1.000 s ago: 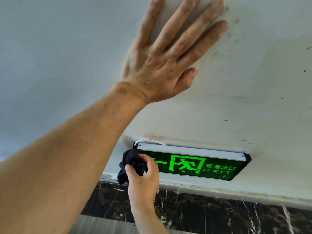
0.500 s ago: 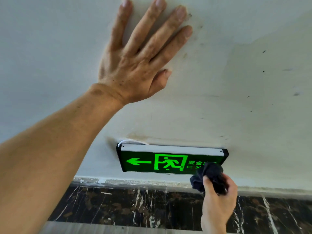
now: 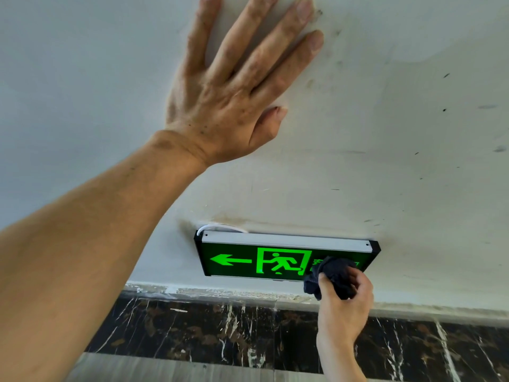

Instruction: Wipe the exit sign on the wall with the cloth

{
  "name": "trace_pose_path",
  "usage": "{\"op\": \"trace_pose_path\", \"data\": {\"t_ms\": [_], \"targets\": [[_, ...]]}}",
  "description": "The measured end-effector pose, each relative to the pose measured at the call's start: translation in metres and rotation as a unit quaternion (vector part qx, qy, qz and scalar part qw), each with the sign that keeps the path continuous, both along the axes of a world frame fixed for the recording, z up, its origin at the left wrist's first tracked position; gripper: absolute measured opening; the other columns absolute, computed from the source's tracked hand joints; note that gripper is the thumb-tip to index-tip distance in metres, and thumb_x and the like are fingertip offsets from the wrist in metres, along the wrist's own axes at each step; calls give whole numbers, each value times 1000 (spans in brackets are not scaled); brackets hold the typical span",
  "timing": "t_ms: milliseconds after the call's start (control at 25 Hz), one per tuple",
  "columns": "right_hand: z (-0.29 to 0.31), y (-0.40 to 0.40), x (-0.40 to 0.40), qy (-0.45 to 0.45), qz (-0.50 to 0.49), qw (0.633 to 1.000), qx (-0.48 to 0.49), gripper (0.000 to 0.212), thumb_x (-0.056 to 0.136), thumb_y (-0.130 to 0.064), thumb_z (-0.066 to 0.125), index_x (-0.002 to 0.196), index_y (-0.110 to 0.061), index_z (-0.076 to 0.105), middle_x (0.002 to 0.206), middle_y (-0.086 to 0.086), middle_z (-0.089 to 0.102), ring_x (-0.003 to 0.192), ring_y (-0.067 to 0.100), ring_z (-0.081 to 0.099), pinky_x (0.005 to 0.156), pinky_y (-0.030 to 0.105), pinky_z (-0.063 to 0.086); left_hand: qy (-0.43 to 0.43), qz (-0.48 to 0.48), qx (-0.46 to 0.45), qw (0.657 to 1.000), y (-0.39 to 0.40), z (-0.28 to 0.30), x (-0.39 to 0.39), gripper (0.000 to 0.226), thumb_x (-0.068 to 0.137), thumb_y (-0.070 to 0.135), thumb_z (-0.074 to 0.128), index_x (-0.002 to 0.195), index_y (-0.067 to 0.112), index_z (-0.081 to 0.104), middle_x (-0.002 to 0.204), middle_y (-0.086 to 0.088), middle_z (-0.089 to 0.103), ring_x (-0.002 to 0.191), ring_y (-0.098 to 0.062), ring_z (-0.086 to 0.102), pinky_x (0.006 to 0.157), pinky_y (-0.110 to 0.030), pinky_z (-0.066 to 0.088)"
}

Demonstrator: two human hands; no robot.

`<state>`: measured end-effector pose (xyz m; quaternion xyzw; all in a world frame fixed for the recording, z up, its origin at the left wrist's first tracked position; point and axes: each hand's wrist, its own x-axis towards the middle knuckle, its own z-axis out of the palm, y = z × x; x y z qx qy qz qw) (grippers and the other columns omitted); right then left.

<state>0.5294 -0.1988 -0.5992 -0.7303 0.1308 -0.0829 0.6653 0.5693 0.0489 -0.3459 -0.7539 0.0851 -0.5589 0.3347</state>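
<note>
A lit green exit sign (image 3: 248, 260) with an arrow and a running figure is mounted low on the white wall (image 3: 399, 133). My right hand (image 3: 344, 307) grips a bunched dark cloth (image 3: 330, 274) and presses it on the sign's right part, covering most of the lettering there. My left hand (image 3: 234, 86) lies flat on the wall above the sign, fingers spread, holding nothing.
A white cable (image 3: 217, 227) loops out at the sign's top left corner. Below the wall runs a dark marble skirting (image 3: 206, 332) with white veins, then a grey floor strip (image 3: 165, 368). The wall carries scuffs and dark specks.
The cloth went from the sign's left end across to its right end, and now sits a little higher, on the face itself. My left hand has stayed on the wall.
</note>
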Motion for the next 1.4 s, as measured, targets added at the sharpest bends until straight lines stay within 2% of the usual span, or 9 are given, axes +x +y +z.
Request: {"op": "trace_pose_path", "data": {"t_ms": [160,360,520,720,1000,1120,1200,1320,1400], "targets": [[1,30,-17,0,47,999,4,50,72,-15,81,95,-48,51,112,-4,53,95,0,54,78,20,42,8,-13,-4,1000,-1,1,-2,64,97,41,47,156,18,35,155,-6,32,141,-34,33,110,-67,27],[-1,59,-30,4,74,997,-12,46,70,-12,82,101,-33,56,113,-1,50,93,5,56,71,14,42,20,-9,-12,1000,-2,2,-5,65,96,42,50,154,19,35,154,-5,31,140,-33,32,107,-68,33],[1,80,-40,8,99,995,-26,46,69,-13,82,101,-32,56,109,-6,48,92,0,54,64,4,42,19,-12,-16,1000,-5,4,-8,62,95,41,52,151,18,40,151,-10,51,136,-32,35,104,-69,39],[8,123,-62,31,148,988,-43,38,71,-13,82,93,-35,59,103,-18,52,88,-4,56,61,-1,42,21,-7,-17,1000,-9,6,-12,59,95,40,53,149,18,46,148,-8,55,134,-33,50,104,-67,40],[15,167,-79,90,276,956,-46,32,73,-18,79,94,-30,58,101,-14,53,79,-7,52,63,-2,39,29,-7,-22,999,-12,7,-13,57,95,40,52,149,20,50,147,-7,56,132,-33,52,104,-66,39],[14,158,-79,93,310,946,-33,32,71,-19,77,92,-31,56,101,-13,55,84,-4,55,67,3,42,31,-7,-23,999,-11,6,-12,58,96,40,51,150,19,46,149,-8,54,135,-32,43,105,-67,37],[3,129,-81,108,297,949,7,34,68,-18,78,91,-34,59,101,-11,62,88,0,59,75,13,49,29,-5,-25,999,-9,6,-11,59,96,40,51,151,19,44,150,-9,53,136,-32,36,105,-68,37],[-18,66,-71,161,166,972,46,38,67,-15,83,92,-33,61,100,-5,66,93,15,63,89,43,53,28,-3,-24,999,-7,5,-11,60,97,41,51,151,18,41,150,-10,52,136,-32,33,104,-68,38],[-28,23,-53,169,49,983,51,40,69,-10,83,90,-33,59,99,-4,65,94,20,62,92,48,52,28,-3,-22,999,-7,4,-10,60,98,41,50,152,18,40,150,-11,51,136,-32,33,103,-68,39]]}}
